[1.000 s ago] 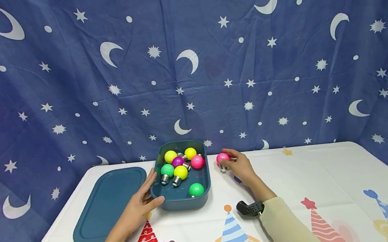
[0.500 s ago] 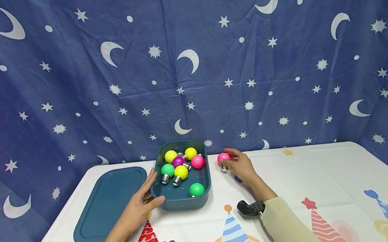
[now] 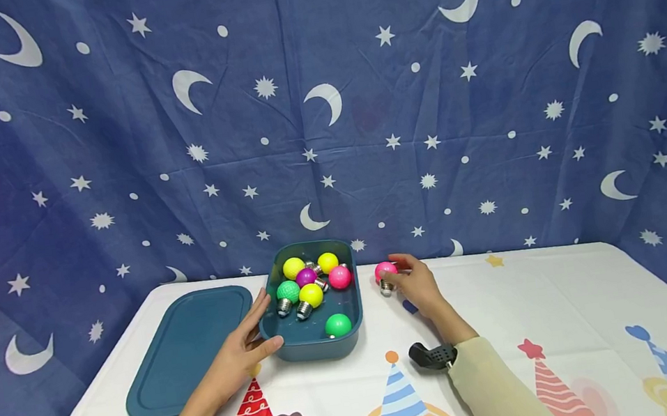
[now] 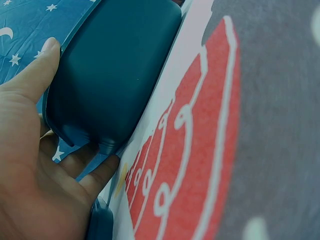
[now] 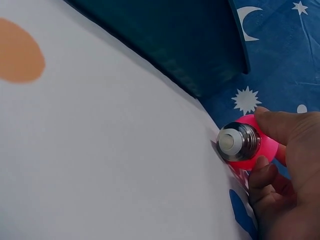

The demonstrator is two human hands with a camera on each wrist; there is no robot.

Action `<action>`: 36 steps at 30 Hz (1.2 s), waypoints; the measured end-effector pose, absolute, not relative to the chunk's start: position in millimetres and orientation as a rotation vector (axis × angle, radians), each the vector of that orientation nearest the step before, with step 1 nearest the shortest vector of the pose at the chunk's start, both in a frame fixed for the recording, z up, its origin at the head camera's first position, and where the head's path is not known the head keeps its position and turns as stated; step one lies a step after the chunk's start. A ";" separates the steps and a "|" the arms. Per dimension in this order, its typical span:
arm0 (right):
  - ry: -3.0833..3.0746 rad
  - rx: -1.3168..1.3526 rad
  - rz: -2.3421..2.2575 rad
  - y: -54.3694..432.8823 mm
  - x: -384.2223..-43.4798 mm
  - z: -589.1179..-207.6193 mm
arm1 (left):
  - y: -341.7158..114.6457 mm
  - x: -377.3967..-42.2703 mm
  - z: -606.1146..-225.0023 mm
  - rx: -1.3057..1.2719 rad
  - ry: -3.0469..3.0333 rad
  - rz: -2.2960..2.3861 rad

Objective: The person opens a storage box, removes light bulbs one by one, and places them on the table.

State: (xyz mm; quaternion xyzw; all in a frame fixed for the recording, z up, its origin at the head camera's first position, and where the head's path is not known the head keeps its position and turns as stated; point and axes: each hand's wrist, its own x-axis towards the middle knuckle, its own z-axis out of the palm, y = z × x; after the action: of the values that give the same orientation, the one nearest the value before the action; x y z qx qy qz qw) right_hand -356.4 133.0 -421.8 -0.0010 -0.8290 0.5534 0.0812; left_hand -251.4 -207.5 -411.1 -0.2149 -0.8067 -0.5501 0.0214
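A dark teal plastic box holds several coloured light bulbs. Yellow bulbs, a textured green bulb, a purple bulb and a pink bulb cluster toward its back, while a smooth green bulb lies near the front. My left hand rests against the box's near left corner with fingers spread, thumb on the front side. To the right of the box, my right hand pinches another pink light bulb by its globe. Its metal screw base points toward the wrist camera.
A flat teal lid lies left of the box on the white printed tablecloth. Behind the table hangs a blue curtain with moons and stars, close to the box's back side.
My right hand and the pink light bulb have shifted very slightly to the right. The left hand and the box hold their places.
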 end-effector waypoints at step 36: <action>-2.444 0.013 1.773 140.2 -355.7 -416.1 | -208.0 -251.8 -411.1 -0.676 -2.500 -1.695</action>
State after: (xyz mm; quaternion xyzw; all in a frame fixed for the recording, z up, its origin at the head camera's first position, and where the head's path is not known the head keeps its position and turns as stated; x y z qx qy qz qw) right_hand -355.7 140.2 -416.1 0.0042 -0.8078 0.5862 0.0612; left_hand -251.8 -208.0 -411.1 -0.2183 -0.8075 -0.5475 0.0234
